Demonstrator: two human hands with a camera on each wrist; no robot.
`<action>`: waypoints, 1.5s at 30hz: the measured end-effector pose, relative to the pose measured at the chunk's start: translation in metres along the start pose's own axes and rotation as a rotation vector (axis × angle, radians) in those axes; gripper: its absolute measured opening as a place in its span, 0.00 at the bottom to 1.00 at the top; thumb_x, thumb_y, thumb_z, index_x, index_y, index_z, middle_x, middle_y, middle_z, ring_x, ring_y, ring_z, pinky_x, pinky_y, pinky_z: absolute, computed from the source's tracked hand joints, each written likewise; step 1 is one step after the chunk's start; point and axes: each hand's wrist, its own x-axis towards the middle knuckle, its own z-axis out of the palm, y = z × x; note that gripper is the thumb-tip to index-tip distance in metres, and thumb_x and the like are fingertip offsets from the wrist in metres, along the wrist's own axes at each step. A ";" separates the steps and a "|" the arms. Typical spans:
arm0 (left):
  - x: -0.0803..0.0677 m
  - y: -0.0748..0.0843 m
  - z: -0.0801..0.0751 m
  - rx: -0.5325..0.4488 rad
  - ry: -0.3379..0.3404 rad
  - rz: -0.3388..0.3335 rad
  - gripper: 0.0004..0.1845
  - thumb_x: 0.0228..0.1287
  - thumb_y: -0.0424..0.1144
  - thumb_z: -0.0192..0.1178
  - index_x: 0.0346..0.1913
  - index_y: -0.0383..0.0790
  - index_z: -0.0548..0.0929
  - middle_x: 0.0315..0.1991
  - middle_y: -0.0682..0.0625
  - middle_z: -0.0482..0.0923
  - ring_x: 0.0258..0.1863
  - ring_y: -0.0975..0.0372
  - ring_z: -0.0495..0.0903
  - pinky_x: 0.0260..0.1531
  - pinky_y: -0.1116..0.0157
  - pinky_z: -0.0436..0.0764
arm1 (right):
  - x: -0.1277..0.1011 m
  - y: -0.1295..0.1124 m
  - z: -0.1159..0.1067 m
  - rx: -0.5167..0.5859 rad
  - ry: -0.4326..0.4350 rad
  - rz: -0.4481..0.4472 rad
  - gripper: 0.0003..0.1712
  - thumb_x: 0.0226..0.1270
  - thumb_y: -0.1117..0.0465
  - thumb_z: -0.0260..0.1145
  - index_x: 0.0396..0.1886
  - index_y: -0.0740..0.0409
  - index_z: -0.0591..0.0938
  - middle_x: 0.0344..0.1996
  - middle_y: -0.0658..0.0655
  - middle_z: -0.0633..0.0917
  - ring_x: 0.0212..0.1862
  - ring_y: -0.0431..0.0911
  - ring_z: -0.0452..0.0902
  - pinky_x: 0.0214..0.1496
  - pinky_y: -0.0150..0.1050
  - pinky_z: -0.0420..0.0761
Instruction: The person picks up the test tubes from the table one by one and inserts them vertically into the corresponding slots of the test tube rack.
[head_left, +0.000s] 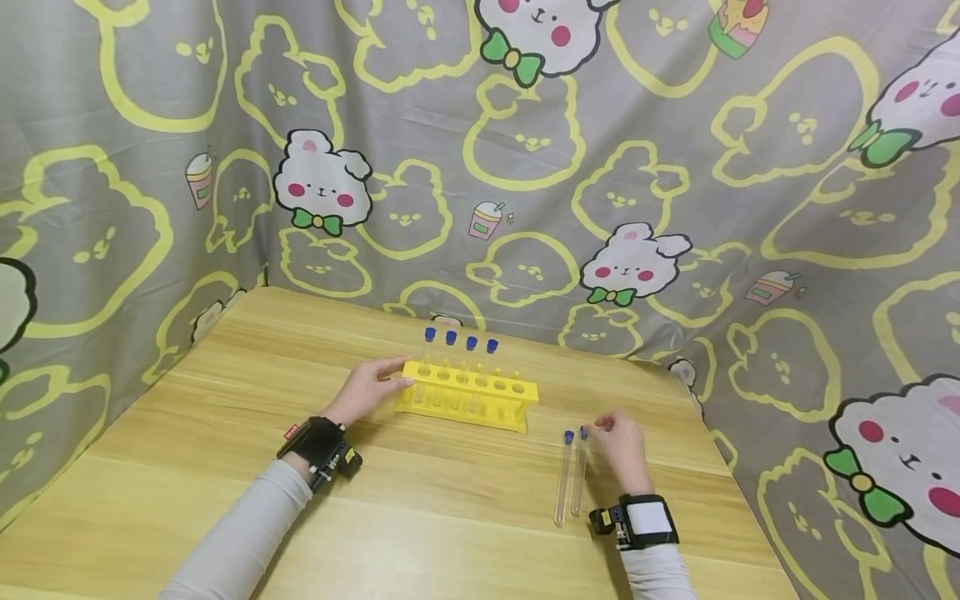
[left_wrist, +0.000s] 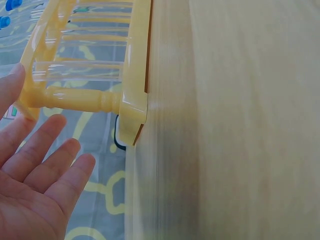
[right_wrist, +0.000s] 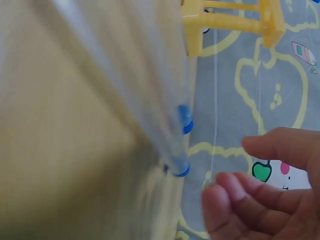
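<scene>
A yellow tube rack (head_left: 467,395) stands on the wooden table (head_left: 187,467), with several blue-capped clear tubes (head_left: 461,340) upright in its back row. My left hand (head_left: 378,382) rests with straight fingers against the rack's left end; the left wrist view shows the open palm (left_wrist: 37,175) beside the rack's end post (left_wrist: 127,102). Two more capped tubes (head_left: 570,479) lie side by side right of the rack. My right hand (head_left: 611,433) hovers at their blue caps (right_wrist: 182,145), fingers (right_wrist: 235,200) loosely curled and holding nothing.
A grey curtain (head_left: 525,167) with yellow and white bunny prints walls in the table at the back and both sides. The table's right edge (head_left: 738,492) runs close to my right wrist. Bare wood lies in front of the rack.
</scene>
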 end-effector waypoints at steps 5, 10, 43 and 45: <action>0.001 -0.001 0.001 -0.011 0.001 -0.001 0.31 0.63 0.48 0.65 0.66 0.39 0.73 0.65 0.41 0.74 0.62 0.45 0.76 0.63 0.50 0.76 | -0.002 0.005 0.003 -0.059 -0.121 0.067 0.15 0.63 0.56 0.66 0.33 0.67 0.79 0.25 0.60 0.82 0.24 0.46 0.76 0.22 0.35 0.75; 0.000 0.000 0.000 -0.011 0.001 -0.001 0.31 0.63 0.47 0.65 0.67 0.38 0.73 0.65 0.40 0.73 0.62 0.45 0.76 0.62 0.50 0.76 | -0.005 0.004 0.004 -0.037 -0.190 0.140 0.14 0.65 0.57 0.64 0.30 0.65 0.76 0.18 0.55 0.79 0.19 0.43 0.75 0.20 0.33 0.74; 0.000 0.000 0.000 0.009 0.010 0.015 0.30 0.63 0.48 0.65 0.65 0.38 0.74 0.65 0.40 0.74 0.61 0.45 0.77 0.61 0.51 0.77 | -0.001 -0.001 -0.005 0.014 -0.191 0.134 0.12 0.63 0.58 0.61 0.30 0.65 0.77 0.19 0.55 0.79 0.21 0.46 0.78 0.22 0.34 0.78; 0.000 0.000 0.000 0.010 0.007 0.013 0.30 0.63 0.47 0.65 0.65 0.39 0.74 0.65 0.40 0.73 0.62 0.45 0.76 0.62 0.51 0.77 | 0.000 -0.004 -0.011 0.025 -0.167 0.121 0.13 0.63 0.59 0.60 0.32 0.67 0.77 0.20 0.56 0.80 0.22 0.46 0.78 0.23 0.34 0.78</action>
